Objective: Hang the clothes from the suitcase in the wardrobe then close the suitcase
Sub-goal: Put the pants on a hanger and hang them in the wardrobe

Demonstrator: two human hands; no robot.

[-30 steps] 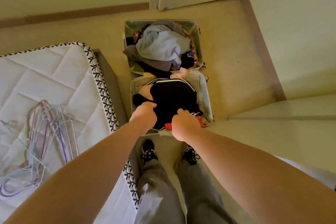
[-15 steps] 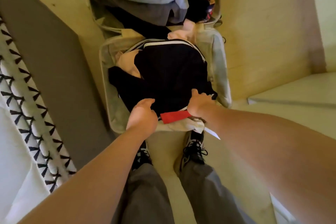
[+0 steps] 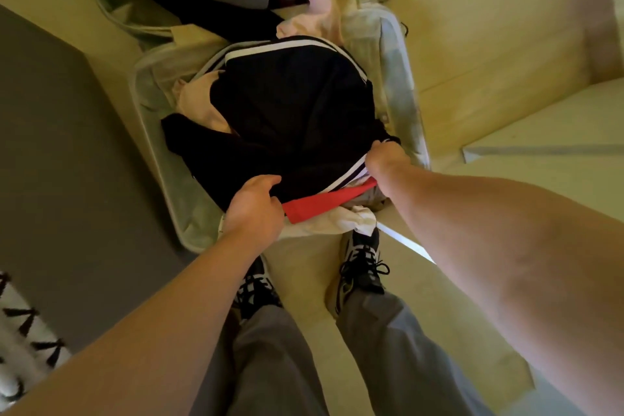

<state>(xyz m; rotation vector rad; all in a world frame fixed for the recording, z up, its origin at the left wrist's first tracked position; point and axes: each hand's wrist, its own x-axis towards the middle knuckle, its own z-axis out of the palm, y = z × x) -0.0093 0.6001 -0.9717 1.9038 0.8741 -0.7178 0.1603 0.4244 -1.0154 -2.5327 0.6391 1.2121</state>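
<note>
Pick-up step. Left hand (image 3: 255,209) and right hand (image 3: 385,159) pinching hem of black striped jacket (image 3: 290,111) — at near edge of open suitcase (image 3: 169,179). Next: lift clear — avoid dragging red garment (image 3: 324,203) beneath.

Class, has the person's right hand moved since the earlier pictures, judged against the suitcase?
Yes. The right hand has shifted rightward, off the red garment, toward the right rim of the suitcase, where it grips the black garment.

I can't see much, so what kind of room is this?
Probably a bedroom. A mattress with patterned edging lies on a grey bed base, and an open suitcase full of clothes sits on the floor beside it.
</note>
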